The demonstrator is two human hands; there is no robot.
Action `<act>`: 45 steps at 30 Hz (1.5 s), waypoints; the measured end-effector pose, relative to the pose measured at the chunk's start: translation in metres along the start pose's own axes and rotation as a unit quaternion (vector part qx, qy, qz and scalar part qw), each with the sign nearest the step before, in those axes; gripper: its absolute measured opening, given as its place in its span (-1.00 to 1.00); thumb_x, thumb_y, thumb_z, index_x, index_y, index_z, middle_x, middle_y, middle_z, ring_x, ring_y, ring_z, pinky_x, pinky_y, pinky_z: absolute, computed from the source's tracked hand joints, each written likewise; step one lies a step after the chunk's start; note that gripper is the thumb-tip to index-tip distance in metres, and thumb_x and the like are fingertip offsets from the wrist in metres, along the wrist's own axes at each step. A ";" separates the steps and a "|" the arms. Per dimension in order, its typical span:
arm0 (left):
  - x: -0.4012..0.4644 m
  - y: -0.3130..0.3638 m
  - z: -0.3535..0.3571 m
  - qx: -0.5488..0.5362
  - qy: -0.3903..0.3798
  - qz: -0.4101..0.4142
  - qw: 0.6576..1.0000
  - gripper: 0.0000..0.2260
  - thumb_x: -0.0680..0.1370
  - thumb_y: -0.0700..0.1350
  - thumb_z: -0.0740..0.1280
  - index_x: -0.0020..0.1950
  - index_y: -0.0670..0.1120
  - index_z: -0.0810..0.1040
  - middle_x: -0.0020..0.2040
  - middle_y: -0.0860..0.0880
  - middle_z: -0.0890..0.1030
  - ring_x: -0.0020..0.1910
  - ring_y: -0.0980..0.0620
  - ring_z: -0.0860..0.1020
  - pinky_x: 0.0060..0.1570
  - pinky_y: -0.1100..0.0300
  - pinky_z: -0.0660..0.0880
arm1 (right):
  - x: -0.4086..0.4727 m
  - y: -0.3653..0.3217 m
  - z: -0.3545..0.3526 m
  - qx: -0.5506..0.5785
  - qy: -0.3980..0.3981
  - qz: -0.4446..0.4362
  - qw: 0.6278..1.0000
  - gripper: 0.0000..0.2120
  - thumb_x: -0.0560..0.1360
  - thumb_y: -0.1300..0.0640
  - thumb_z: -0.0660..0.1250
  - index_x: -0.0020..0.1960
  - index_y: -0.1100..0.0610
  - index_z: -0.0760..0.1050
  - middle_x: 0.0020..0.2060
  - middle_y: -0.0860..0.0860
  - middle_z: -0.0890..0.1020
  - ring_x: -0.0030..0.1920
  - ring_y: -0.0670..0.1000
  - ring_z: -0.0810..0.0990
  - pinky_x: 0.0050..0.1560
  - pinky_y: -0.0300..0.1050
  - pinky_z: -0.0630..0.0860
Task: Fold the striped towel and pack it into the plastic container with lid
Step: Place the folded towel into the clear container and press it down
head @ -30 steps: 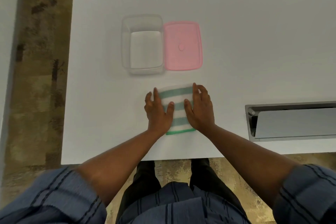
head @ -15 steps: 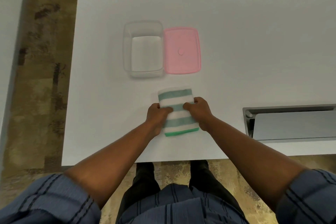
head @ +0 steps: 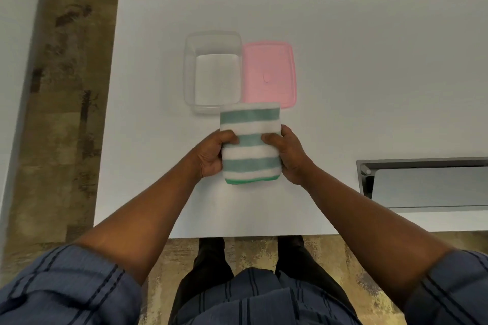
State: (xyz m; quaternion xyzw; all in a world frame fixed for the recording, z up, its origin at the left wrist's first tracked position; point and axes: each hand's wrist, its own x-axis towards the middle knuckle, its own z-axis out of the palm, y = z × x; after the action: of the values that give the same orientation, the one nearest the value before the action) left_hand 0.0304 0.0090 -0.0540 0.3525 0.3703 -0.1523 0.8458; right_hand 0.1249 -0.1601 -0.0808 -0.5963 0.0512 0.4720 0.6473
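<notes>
The striped towel (head: 250,124), white with teal bands and a green bottom edge, is folded into a thick block and held above the white table (head: 369,60). My left hand (head: 212,154) grips its left side, thumb on top. My right hand (head: 286,154) grips its right side the same way. The clear plastic container (head: 190,71) stands open and empty just beyond the towel, whose far edge overlaps the container's near rim in view. The pink lid (head: 268,60) lies flat on the table, touching the container's right side.
A grey recessed cable tray (head: 422,185) is set into the table at the right. The table's near edge runs in front of my legs. Patterned brown carpet (head: 66,113) lies to the left, and a dark chair base shows at the top right.
My hands went from pressing flat on the towel to gripping its sides. The towel has lifted off the table and moved forward toward the container.
</notes>
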 end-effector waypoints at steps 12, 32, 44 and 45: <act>0.012 0.134 -0.013 0.103 0.108 0.154 0.977 -0.71 0.52 -0.24 0.34 0.24 -0.13 0.54 0.14 -0.16 0.68 0.09 -0.16 0.65 0.03 -0.04 0.63 | 0.059 -0.102 0.077 -0.055 0.081 -0.093 0.991 -0.71 0.57 0.04 0.38 0.23 0.16 0.54 0.11 0.14 0.69 0.10 0.17 0.69 0.10 0.19 0.65; 0.065 0.178 -0.041 0.697 0.225 0.160 0.662 -0.46 0.65 -0.03 0.19 0.61 0.06 0.13 0.63 -0.15 -0.03 0.44 -0.26 0.37 0.39 0.00 0.36 | 0.135 -0.136 0.137 -0.444 0.148 -0.087 0.880 -0.45 0.51 0.28 0.22 0.49 0.13 0.22 0.16 0.17 0.60 0.13 0.24 0.60 0.04 0.02 0.54; 0.070 0.164 -0.021 0.806 0.233 0.110 0.533 -0.36 0.60 -0.01 0.26 0.61 -0.06 0.05 0.62 -0.19 0.13 0.17 -0.28 0.58 0.13 -0.10 0.53 | 0.146 -0.126 0.151 -0.606 0.110 -0.103 0.781 -0.44 0.67 0.15 0.08 0.59 0.28 -0.01 0.27 0.24 0.56 0.25 0.26 0.57 0.16 0.09 0.47; 0.068 0.163 -0.019 0.805 0.237 0.108 0.533 -0.34 0.61 -0.03 0.27 0.61 -0.10 0.02 0.58 -0.21 0.23 0.19 -0.28 0.58 0.16 -0.11 0.52 | 0.147 -0.124 0.152 -0.615 0.102 -0.103 0.775 -0.44 0.68 0.14 0.05 0.60 0.29 -0.03 0.27 0.24 0.57 0.24 0.25 0.58 0.15 0.09 0.47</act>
State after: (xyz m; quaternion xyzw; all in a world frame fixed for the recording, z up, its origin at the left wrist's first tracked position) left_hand 0.1513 0.1374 -0.0344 0.9448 0.2372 -0.2045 0.0961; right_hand 0.2137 0.0647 -0.0402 -0.9138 -0.2457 0.2699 0.1785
